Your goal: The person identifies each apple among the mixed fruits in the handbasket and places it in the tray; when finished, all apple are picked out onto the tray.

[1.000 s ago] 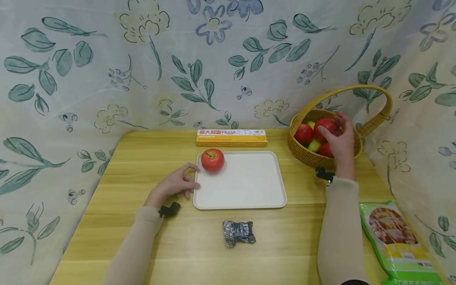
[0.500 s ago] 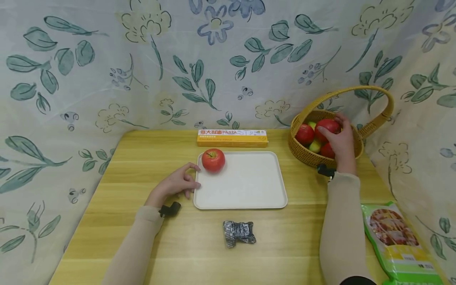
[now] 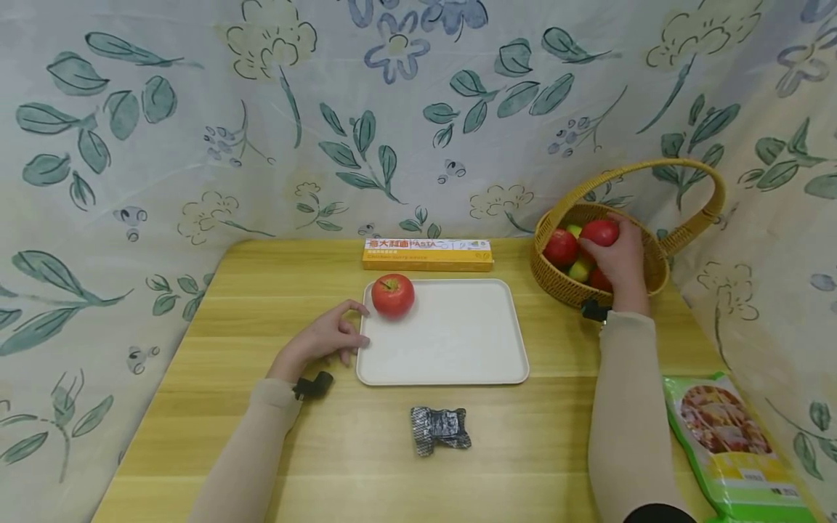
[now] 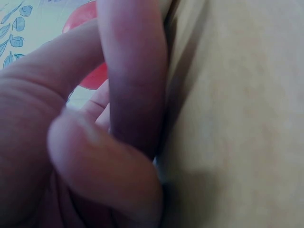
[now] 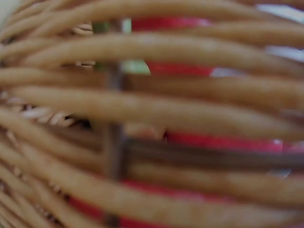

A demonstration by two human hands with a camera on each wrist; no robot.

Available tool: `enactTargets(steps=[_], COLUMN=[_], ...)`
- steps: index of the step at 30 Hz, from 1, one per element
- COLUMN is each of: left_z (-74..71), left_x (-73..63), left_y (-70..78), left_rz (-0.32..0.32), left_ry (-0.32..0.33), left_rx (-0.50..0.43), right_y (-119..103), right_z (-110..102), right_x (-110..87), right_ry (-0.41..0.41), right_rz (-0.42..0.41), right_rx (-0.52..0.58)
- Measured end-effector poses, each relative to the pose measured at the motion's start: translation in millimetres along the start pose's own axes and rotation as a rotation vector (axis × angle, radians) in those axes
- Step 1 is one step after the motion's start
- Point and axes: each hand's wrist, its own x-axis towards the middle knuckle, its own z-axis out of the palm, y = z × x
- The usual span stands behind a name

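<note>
Wood-grain tabletop (image 3: pixel 261 290) carries everything in the head view. Left of centre, the left hand (image 3: pixel 325 334) rests at the left rim of a white tray (image 3: pixel 451 341), its grip loosely bent, thumb and forefinger parted. A red apple (image 3: pixel 393 296) sits inside the tray's back left corner; the tray's surface stretches away to its right. Just beyond the back rim lies a yellow pasta box (image 3: pixel 427 255); near the front rim lies a dark wrapped packet (image 3: pixel 441 430). A strip of tabletop separates the tray's right edge from a wicker basket (image 3: pixel 554 283). There, the right hand (image 3: pixel 623 254) reaches over the rim, its grip closed around a red fruit (image 3: pixel 600 232) among other fruit. The handle (image 3: pixel 696 221) arches above. A green-edged bag (image 3: pixel 735 443) lies well below the basket, along the tabletop's right side.

From the left wrist, bent fingers crowd the left half, red apple showing behind, blurred tabletop at right.

From the right wrist, basket weave spans the picture, red and green showing through gaps; the right grip cannot be made out.
</note>
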Motion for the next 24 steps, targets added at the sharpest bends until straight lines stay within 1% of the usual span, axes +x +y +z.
enactTargets(steps=[2,9,15,24], left_z=[0.1,0.8,1.1,0.7], left_x=[0.1,0.1,-0.5,0.2], left_y=[-0.1,0.1,0.3,-0.6], left_rz=[0.0,-0.004,-0.005,-0.012], left_ry=[0.001,0.004,0.006,0.01], left_rx=[0.002,0.0,0.006,0.011], right_y=[0.6,1.8,2.1,-2.6], right_z=[0.1,0.6,-0.1,-0.7], right_x=[0.7,2.3,2.2,-3.0], right_ry=[-0.002,-0.003,-0.007,0.033], right_rz=[0.0,0.01,0.026,0.075], right_rx=[-0.03,-0.079,-0.096,-0.083])
